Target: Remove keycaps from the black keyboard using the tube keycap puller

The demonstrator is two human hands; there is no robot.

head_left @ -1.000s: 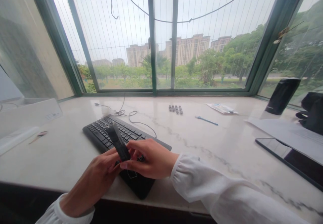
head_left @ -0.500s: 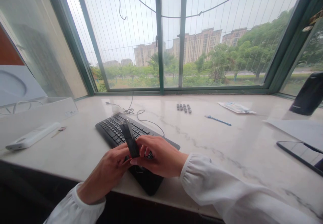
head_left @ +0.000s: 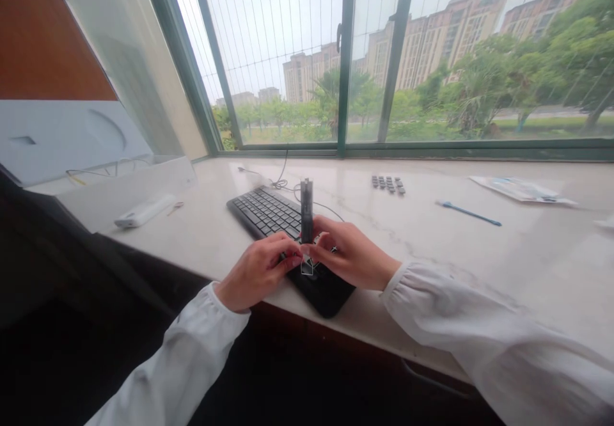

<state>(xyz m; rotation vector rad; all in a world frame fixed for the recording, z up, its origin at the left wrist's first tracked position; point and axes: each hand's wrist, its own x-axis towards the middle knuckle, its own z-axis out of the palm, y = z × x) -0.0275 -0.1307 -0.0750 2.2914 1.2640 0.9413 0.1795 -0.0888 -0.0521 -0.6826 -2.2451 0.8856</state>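
Note:
A slim black keycap puller [head_left: 307,212] stands upright between my hands, with a thin wire loop [head_left: 307,267] at its lower end. My right hand [head_left: 352,253] grips it from the right, thumb in front and index finger behind. The fingertips of my left hand [head_left: 263,266] are pinched against its lower end from the left; anything small between them is hidden. Beneath both hands lies a black keyboard [head_left: 268,212], tilted across the counter's front edge. My right hand covers part of its near right portion.
Several loose dark keycaps [head_left: 388,185] sit in rows behind the right hand. Farther right are a blue stick tool [head_left: 470,213] and a plastic packet [head_left: 520,190]. To the left lie a white power bank [head_left: 145,211], a small key [head_left: 176,207] and an open white box [head_left: 139,180].
My view has swung right and tilted down. The puller has gone from leaning to upright. My left fingers have shifted down to its lower end, and the wire loop shows more clearly.

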